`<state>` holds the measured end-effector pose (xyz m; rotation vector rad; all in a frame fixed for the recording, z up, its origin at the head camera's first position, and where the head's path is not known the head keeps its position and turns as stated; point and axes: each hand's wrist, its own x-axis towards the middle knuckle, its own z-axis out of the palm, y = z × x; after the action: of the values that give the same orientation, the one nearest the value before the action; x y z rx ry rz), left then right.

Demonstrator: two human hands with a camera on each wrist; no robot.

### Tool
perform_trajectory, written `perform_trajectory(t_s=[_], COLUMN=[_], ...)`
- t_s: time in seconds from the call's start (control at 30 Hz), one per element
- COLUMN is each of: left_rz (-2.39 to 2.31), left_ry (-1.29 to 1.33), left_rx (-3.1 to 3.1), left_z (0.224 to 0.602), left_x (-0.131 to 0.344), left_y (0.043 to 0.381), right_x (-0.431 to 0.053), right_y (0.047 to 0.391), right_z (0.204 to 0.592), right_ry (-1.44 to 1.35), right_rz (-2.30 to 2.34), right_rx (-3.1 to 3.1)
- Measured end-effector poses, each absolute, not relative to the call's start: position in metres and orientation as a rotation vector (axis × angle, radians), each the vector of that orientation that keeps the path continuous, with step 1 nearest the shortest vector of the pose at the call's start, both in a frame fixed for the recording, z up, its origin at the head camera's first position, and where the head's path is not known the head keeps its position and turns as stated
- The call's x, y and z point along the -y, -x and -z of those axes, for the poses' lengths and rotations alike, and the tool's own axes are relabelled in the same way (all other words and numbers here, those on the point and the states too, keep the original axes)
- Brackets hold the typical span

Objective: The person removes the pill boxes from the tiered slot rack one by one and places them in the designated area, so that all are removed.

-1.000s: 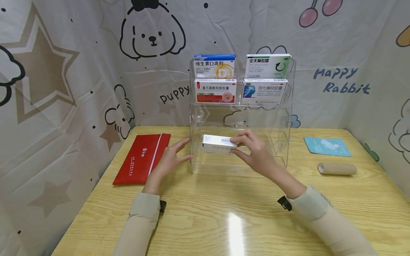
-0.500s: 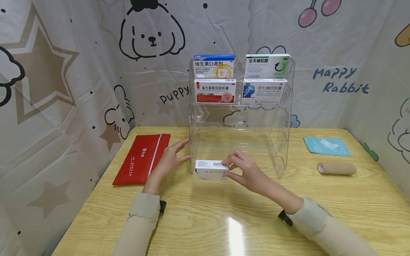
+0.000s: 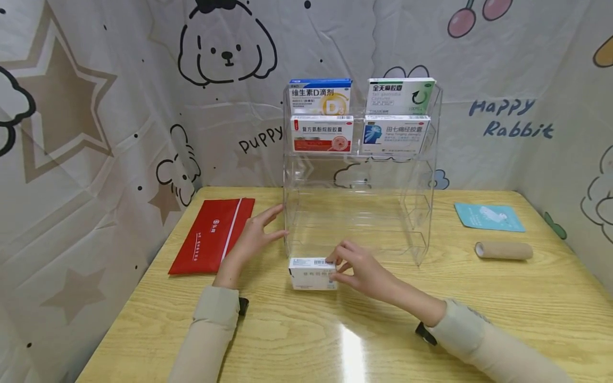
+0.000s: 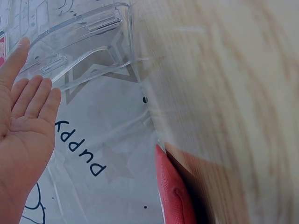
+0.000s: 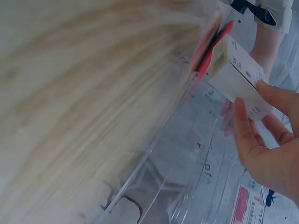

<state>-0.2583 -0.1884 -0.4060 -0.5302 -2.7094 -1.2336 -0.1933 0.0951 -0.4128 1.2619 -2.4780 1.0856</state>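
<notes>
Clear rack w/ 4 med boxes up top, R fingers pinching white box, L fingers apart

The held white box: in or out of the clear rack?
Out: the right hand holds the white box in front of the clear rack.

5 bxs vis | 2 hands | 1 rack | 1 pouch | 1 pkt | 1 tube

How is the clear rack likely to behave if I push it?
The clear rack is probably stiff: its see-through panels have straight, crisp edges. It seems more apt to slide than roll, standing on a flat table. With four boxes on its upper tiers, a hard push up high might tip it.
</notes>
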Motion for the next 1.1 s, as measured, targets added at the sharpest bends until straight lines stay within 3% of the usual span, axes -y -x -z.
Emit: perform_trajectory(t_s=[0.6, 1.1], left_rz=[1.234, 1.235], left_ry=[0.549, 0.544], left_rx=[2.699, 2.706], left_z=[0.407, 0.407], left_x=[0.188, 0.188], left_y=[0.259, 0.260], right_x=[-0.089, -0.087], right_y=[0.201, 0.209], right_z=[0.418, 0.416], right_ry=[-1.020, -1.044], right_rz=[-1.311, -1.190], right_rx=[2.779, 2.872])
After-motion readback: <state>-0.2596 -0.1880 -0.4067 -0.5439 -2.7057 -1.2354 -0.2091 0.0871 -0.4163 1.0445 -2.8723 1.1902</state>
